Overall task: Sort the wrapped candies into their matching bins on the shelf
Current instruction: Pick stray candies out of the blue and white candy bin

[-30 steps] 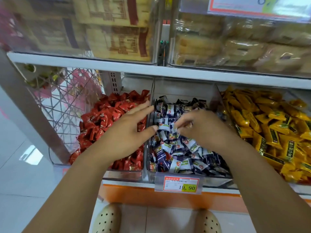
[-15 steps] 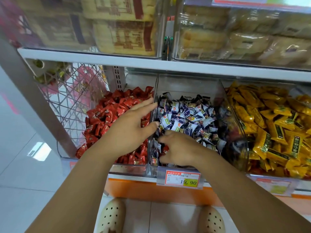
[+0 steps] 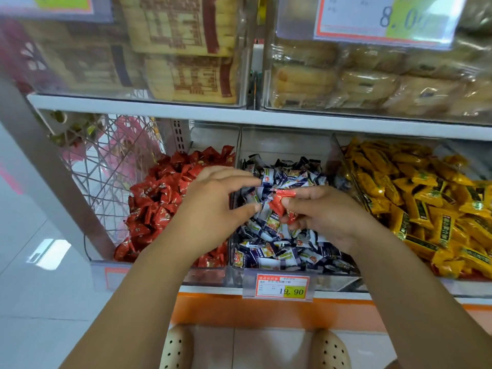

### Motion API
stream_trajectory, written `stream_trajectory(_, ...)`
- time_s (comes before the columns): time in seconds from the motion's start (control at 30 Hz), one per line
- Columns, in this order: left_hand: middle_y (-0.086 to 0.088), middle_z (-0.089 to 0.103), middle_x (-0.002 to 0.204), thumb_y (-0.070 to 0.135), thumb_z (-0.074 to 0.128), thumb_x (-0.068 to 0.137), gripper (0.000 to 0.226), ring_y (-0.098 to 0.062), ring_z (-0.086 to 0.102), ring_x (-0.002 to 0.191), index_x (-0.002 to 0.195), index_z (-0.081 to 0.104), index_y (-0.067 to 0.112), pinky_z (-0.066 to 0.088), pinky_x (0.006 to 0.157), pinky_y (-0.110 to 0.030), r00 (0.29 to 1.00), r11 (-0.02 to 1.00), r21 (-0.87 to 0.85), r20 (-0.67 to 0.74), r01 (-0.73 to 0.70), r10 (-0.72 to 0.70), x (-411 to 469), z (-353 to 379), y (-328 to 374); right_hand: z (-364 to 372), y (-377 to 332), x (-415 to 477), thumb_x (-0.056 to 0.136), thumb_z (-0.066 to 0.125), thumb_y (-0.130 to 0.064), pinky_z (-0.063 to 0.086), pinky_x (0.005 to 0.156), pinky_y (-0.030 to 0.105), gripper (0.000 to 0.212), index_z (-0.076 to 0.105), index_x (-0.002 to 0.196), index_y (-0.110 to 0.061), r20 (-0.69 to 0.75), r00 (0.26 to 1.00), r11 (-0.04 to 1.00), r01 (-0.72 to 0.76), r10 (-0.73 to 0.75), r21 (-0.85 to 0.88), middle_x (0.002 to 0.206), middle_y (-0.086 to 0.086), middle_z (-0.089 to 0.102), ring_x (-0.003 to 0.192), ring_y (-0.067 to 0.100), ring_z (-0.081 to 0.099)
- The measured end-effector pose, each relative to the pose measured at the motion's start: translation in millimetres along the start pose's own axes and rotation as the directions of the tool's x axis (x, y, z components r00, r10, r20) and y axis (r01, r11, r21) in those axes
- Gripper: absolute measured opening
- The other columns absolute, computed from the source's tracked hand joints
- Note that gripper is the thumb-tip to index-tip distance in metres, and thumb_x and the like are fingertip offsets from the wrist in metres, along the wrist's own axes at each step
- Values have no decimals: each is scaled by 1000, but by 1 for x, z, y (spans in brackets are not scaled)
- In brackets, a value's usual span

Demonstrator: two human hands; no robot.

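White metal shelf (image 3: 159, 113) in a shop, glossy white tiled floor (image 3: 40, 288) below, orange base strip (image 3: 239, 310) under the lower tier. Cream perforated clogs (image 3: 175, 347) at the bottom edge. White wire lattice rack (image 3: 106, 169) left of the bins. Upper tier: clear bins of tan packaged biscuits (image 3: 359, 83), blurred, with a white and green price label (image 3: 386, 20) reading 8.0-something.

Lower tier has three clear plastic bins side by side. Left bin (image 3: 159, 272) holds a heap of red wrapped candies (image 3: 157, 198). Middle bin (image 3: 285, 142) holds blue-and-white wrapped candies (image 3: 282, 249) and carries an orange-framed price tag (image 3: 282, 287) reading 19.90 on its front. Right bin (image 3: 458, 153) holds yellow wrapped candies (image 3: 426, 209).

One shiny red wrapped candy (image 3: 279, 205), crinkled foil with a flared end, is up off the pile over the middle bin. Right hand (image 3: 327, 217): grip clamped on that candy, pinched between thumb and fingertips. Left hand (image 3: 213, 206): grip apart, thumb and forefinger spread, holding nothing, over the divider between the left and middle bins, fingertips just beside the red candy.
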State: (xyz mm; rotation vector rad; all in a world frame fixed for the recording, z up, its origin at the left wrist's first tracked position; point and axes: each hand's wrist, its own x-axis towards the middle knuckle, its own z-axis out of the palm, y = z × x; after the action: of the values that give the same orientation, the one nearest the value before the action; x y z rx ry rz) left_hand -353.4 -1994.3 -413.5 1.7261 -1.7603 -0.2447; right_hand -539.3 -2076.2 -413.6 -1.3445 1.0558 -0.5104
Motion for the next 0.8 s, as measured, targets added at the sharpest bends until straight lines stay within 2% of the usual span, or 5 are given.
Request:
stream_trajectory(0.2, 17, 61, 118, 49, 73, 74, 53, -8, 40, 117, 125, 57, 45, 32, 104, -43, 1000, 1000, 9, 19, 6, -7, -4, 16, 19, 12, 1, -7, 88, 66, -12, 53, 54, 21, 23, 66, 106, 3, -42, 999, 981, -5, 13, 192, 88, 18, 71, 63, 18, 66)
stream_trajectory(0.47, 13, 59, 118, 27, 69, 85, 37, -8, 50, 114, 122, 63, 31, 37, 98, -21, 910, 975, -35, -352, 220, -218, -11, -33, -14, 64, -40, 24, 90, 64, -28, 57, 81, 26, 13, 69, 101, -22, -112, 960, 959, 267, -256, 96, 93, -5, 72, 81, 10, 71)
stream_trajectory(0.57, 20, 61, 112, 29, 67, 86, 33, 5, 52, 102, 119, 64, 34, 33, 85, 1, 888, 949, -103, -335, 299, -316, -19, -47, -26, 77, -44, 39, 91, 58, -44, 45, 102, 34, 24, 65, 112, -35, -5, 957, 955, 291, -291, 61, 112, -16, 66, 102, 6, 64)
stream_trajectory(0.67, 25, 59, 115, 34, 65, 87, 32, 8, 52, 106, 119, 63, 37, 40, 97, -16, 932, 956, -113, -219, 270, -290, -22, -44, -24, 71, -44, 38, 100, 48, -23, 46, 102, 30, 28, 59, 125, -28, -27, 953, 941, 301, -300, 152, 120, -16, 61, 104, 3, 61)
stream_trajectory(0.8, 23, 43, 134, 48, 54, 89, 51, 1, 34, 129, 139, 46, 38, 25, 105, -17, 985, 985, 1, -18, 172, -172, -23, -30, -11, 41, -41, 15, 96, 52, -14, 55, 78, 21, 19, 66, 98, -26, 77, 964, 894, 267, -256, -360, 99, -9, 70, 92, 6, 66)
